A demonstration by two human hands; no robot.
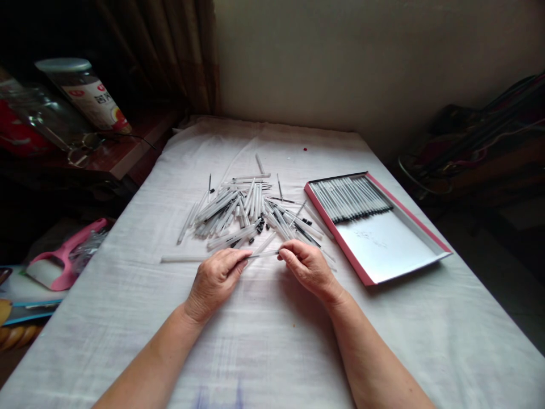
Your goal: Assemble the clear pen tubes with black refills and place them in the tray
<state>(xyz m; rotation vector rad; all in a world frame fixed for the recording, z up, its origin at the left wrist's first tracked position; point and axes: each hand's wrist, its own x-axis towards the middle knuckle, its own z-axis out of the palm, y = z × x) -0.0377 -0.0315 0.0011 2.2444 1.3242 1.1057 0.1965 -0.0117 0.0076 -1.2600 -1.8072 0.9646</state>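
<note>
My left hand is closed around a long translucent pen barrel, which sticks out to the left. From that grip a thin pen refill runs across to my right hand, whose fingertips pinch its far end. How far the refill sits inside the barrel is hidden by my left fingers. Just beyond both hands lies a loose pile of pen barrels, dark refills and small black caps. To the right, a shallow pink-edged box holds a row of assembled-looking pens with black ends.
A white cloth covers the table. At the left stand a lidded jar and a pair of glasses on a wooden ledge. A pink-handled tool lies lower left. A wall rises behind the table.
</note>
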